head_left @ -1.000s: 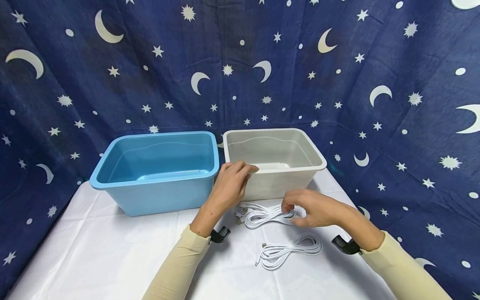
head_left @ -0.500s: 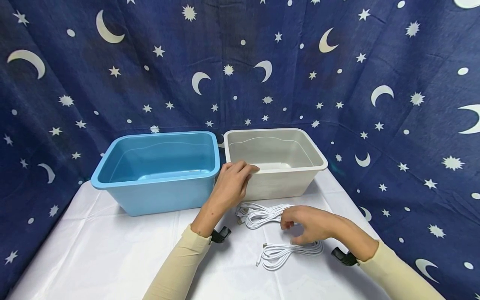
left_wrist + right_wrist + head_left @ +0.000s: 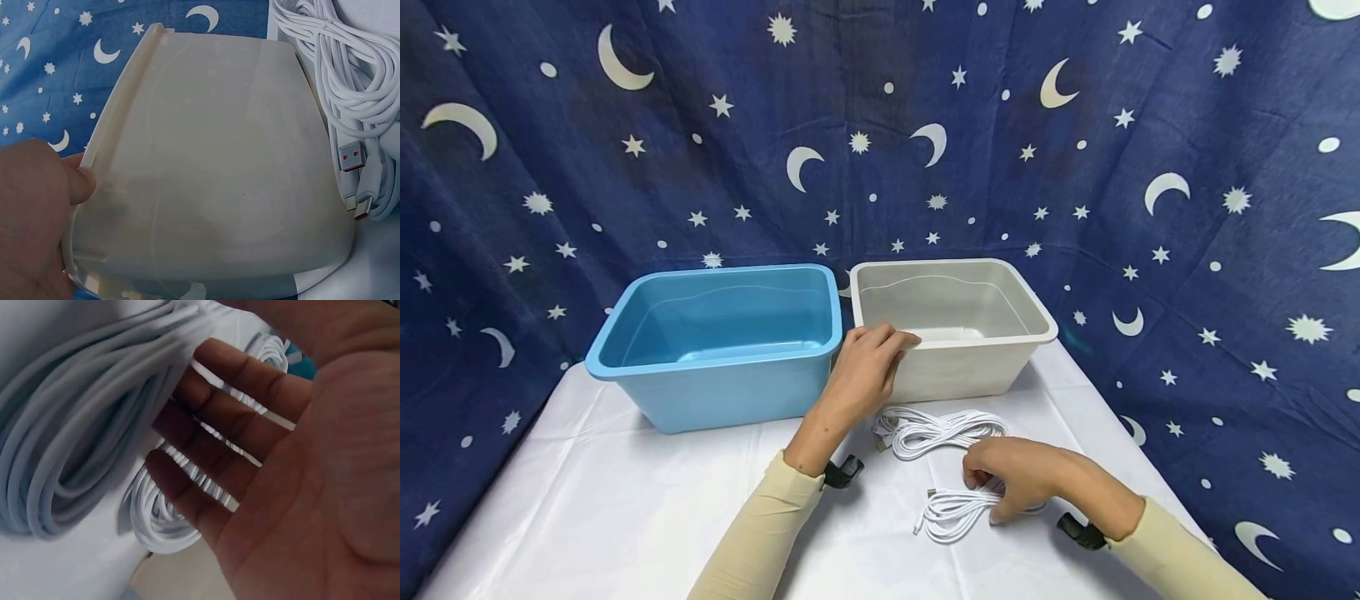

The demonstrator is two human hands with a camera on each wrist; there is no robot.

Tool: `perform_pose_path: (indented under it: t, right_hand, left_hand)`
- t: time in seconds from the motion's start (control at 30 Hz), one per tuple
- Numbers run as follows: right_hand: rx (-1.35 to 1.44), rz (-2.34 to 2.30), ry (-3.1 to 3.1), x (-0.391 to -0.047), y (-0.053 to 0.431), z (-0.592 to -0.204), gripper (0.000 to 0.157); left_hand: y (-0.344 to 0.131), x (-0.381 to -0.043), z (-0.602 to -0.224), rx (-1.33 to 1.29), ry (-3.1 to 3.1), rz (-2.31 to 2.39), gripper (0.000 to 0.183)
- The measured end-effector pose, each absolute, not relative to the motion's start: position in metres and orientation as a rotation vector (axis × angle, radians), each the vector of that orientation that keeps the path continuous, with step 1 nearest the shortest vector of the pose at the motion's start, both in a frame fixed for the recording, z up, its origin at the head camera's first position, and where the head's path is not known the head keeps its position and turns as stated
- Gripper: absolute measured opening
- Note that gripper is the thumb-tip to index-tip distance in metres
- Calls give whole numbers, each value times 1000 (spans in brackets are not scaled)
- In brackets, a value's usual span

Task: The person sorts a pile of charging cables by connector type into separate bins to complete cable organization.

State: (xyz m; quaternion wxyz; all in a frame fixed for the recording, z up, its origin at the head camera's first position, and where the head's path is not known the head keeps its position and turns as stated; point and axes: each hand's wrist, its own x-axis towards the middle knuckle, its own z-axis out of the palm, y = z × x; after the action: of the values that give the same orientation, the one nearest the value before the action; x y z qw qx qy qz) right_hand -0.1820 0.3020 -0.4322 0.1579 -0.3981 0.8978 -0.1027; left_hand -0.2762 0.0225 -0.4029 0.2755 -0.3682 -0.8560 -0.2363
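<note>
Head view, near cable (image 3: 958,505): under the right hand, long axis left to right — looped end out leftward.
Right hand (image 3: 1018,473): the nearer one; thumb and fingers parted astride the cable, not clasping it.
Left hand (image 3: 867,367): pinching the grey bin (image 3: 955,371) by its rim.
Hidden: cable's middle; fingertip contact unclear.

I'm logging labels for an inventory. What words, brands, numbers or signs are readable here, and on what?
No text is readable anywhere.
No lettering shows on the blue bin or grey bin.
None is legible on the near coil or far coil; any marks on its plugs are too small to read.
</note>
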Motion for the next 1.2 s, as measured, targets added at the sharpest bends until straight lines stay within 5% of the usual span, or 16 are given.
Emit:
perform_pose_path:
  t: [1.2]
  right_hand:
    - [-1227,-121,2564,-185,286,-439,40]
  left_hand:
    - [22,-276,-404,-985,-2286,-608,24]
